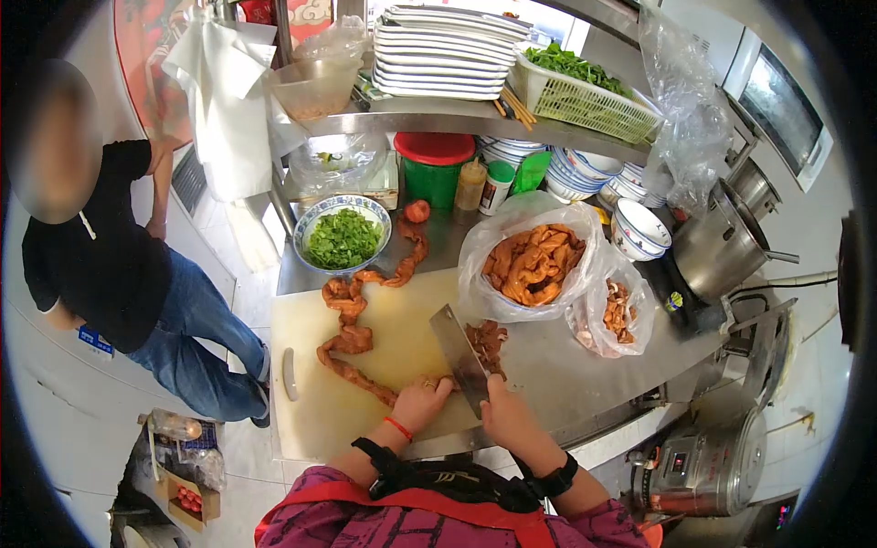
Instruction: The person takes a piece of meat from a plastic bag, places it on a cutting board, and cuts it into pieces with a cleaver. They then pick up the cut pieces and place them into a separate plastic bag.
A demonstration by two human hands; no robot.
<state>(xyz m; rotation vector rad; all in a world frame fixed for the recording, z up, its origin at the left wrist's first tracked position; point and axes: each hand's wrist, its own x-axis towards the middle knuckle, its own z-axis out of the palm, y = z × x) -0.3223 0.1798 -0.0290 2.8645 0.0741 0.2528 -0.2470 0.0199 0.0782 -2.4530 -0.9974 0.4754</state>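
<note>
My right hand is closed round the handle of a cleaver, whose blade stands over the cutting board. Left of the blade, my left hand presses on the end of a long brown strip of intestine. The strip winds back across the board to the bowl of greens. Chopped brown pieces lie just right of the blade. Behind them a plastic-lined bowl holds a heap of brown intestine, and a smaller bag of cut pieces is beside it.
A bowl of chopped greens and a green tub stand at the back. Above, a shelf carries stacked white trays and a basket. Steel pots are at the right. A person stands at the left.
</note>
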